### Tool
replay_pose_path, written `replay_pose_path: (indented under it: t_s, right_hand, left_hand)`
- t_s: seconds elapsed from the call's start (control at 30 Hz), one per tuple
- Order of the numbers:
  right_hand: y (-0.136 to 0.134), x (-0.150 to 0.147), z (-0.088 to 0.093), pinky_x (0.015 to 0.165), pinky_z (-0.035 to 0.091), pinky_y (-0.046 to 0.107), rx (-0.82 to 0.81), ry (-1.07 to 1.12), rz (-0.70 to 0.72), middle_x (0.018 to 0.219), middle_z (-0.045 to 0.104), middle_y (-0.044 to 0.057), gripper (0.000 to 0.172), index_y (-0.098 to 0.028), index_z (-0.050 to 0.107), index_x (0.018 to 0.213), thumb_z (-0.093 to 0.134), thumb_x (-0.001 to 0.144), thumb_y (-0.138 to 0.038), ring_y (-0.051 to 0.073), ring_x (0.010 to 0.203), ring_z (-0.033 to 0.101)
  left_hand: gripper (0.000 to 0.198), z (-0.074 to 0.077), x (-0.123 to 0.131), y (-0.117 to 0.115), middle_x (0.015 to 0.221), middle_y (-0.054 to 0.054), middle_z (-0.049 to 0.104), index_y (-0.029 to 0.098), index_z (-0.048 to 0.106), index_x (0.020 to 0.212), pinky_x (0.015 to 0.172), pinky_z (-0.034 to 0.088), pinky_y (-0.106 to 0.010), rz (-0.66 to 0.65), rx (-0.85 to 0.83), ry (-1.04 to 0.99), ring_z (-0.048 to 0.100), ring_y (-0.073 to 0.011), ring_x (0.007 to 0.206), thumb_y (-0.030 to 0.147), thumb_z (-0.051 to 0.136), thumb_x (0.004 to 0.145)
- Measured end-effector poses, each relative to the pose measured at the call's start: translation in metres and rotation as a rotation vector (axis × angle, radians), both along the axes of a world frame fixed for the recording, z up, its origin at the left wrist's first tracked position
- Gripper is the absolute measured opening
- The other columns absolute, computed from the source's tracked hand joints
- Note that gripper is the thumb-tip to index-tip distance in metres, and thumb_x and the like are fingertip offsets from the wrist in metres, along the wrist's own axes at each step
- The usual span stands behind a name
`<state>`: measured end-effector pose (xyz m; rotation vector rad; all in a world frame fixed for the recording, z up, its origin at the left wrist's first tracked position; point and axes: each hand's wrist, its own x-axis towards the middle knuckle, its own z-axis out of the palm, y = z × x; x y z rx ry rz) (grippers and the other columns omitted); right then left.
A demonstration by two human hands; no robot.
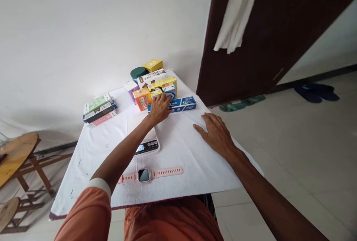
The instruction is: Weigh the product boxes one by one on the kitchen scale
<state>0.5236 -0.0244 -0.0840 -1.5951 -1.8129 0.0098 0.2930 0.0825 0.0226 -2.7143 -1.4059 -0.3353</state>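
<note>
My left hand (160,109) reaches over the scale and is closed across a long blue toothpaste box (188,102), thumb on the near side and fingers over the top. Just behind it stand an orange box (142,99), a yellow box (167,82) and a white-and-blue pack (170,91). My right hand (216,133) rests palm down near the table's right edge, fingers spread, holding nothing. Below my left forearm sits a white digital scale (147,147) with a lit display, partly hidden by the arm. A pink-strapped smartwatch (144,174) lies flat in front of the scale.
Stacked flat boxes (100,109) lie at the table's left. Farther back are a green-lidded jar (138,72), a white carton (152,77), a purple pack (131,89) and another yellow box (153,65). Wooden stools (21,151) stand left; slippers (316,92) lie by the wall.
</note>
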Motion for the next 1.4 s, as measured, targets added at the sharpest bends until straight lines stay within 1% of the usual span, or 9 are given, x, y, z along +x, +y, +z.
replay_pose_path:
  t_s: [0.1,0.2,0.33,0.43,0.5,0.6,0.9,1.2,1.4]
  right_hand:
    - [-0.005,-0.011,0.016,0.107,0.049,0.062,0.042,0.02,0.069,0.136,0.065,0.024,0.055,-0.014,0.06,0.135,0.045,0.101,-0.055,0.041,0.129,0.058]
    - [-0.003,-0.034,0.034,0.098,0.054,0.055,0.035,0.104,0.186,0.125,0.071,0.018,0.047,-0.021,0.064,0.124,0.049,0.099,-0.058,0.037,0.118,0.064]
    - [0.008,-0.073,0.054,0.076,0.054,0.042,-0.035,0.26,0.316,0.091,0.073,0.007,0.033,-0.027,0.061,0.088,0.054,0.097,-0.057,0.029,0.086,0.068]
    - [0.011,-0.096,0.058,0.063,0.046,0.036,-0.095,0.308,0.37,0.067,0.062,0.0,0.039,-0.027,0.051,0.073,0.051,0.098,-0.057,0.021,0.061,0.059]
    - [0.008,-0.103,0.053,0.059,0.042,0.034,-0.119,0.31,0.381,0.061,0.056,-0.002,0.044,-0.027,0.047,0.069,0.049,0.099,-0.059,0.018,0.055,0.052]
    - [0.001,-0.105,0.044,0.058,0.039,0.032,-0.146,0.306,0.372,0.06,0.053,-0.003,0.045,-0.026,0.043,0.068,0.048,0.1,-0.058,0.016,0.054,0.049]
    - [0.0,-0.102,0.035,0.06,0.039,0.032,-0.101,0.261,0.382,0.067,0.057,-0.001,0.04,-0.025,0.045,0.072,0.048,0.101,-0.052,0.016,0.057,0.049]
    - [0.004,-0.104,0.029,0.061,0.038,0.031,-0.034,0.214,0.38,0.067,0.058,0.0,0.036,-0.026,0.041,0.073,0.046,0.102,-0.046,0.017,0.059,0.051]
    - [0.007,-0.104,0.03,0.063,0.037,0.032,-0.082,0.264,0.352,0.07,0.061,0.002,0.031,-0.026,0.042,0.073,0.049,0.099,-0.042,0.017,0.063,0.053]
  left_hand:
    - [0.055,0.01,-0.025,-0.011,0.138,-0.017,0.057,0.02,0.057,0.141,0.108,0.041,-0.05,-0.058,-0.014,-0.081,0.051,-0.0355,0.128,0.035,0.074,0.091]
    - [0.047,0.021,-0.079,-0.017,0.137,-0.016,0.058,0.021,0.057,0.141,0.108,0.042,-0.048,0.005,0.056,-0.197,0.051,-0.0329,0.129,0.037,0.064,0.097]
    - [0.045,0.028,-0.176,-0.014,0.135,-0.018,0.058,0.017,0.055,0.14,0.109,0.043,-0.048,0.304,0.135,-0.255,0.053,-0.0318,0.128,0.03,0.06,0.097]
    - [0.051,0.028,-0.244,-0.011,0.14,-0.021,0.055,0.014,0.053,0.141,0.11,0.042,-0.051,0.579,0.148,-0.209,0.051,-0.0359,0.133,0.027,0.063,0.093]
    - [0.056,0.026,-0.276,-0.009,0.143,-0.022,0.053,0.016,0.051,0.143,0.109,0.042,-0.053,0.71,0.113,-0.142,0.049,-0.0388,0.136,0.03,0.066,0.091]
    - [0.055,0.018,-0.304,-0.008,0.142,-0.019,0.054,0.02,0.054,0.137,0.108,0.043,-0.053,0.778,0.042,-0.057,0.05,-0.0396,0.134,0.034,0.072,0.087]
    - [0.046,-0.006,-0.306,-0.008,0.14,-0.02,0.053,0.019,0.054,0.126,0.107,0.038,-0.049,0.8,0.119,0.021,0.048,-0.0408,0.131,0.033,0.074,0.087]
    - [0.053,0.027,-0.301,-0.024,0.123,-0.011,0.067,0.023,0.05,0.113,0.1,0.045,-0.046,0.716,0.028,-0.164,0.061,-0.033,0.117,0.035,0.084,0.074]
    - [0.052,0.04,-0.237,-0.061,0.107,-0.004,0.069,0.024,0.053,0.109,0.083,0.049,-0.038,0.365,-0.099,-0.288,0.064,-0.0253,0.098,0.049,0.085,0.075]
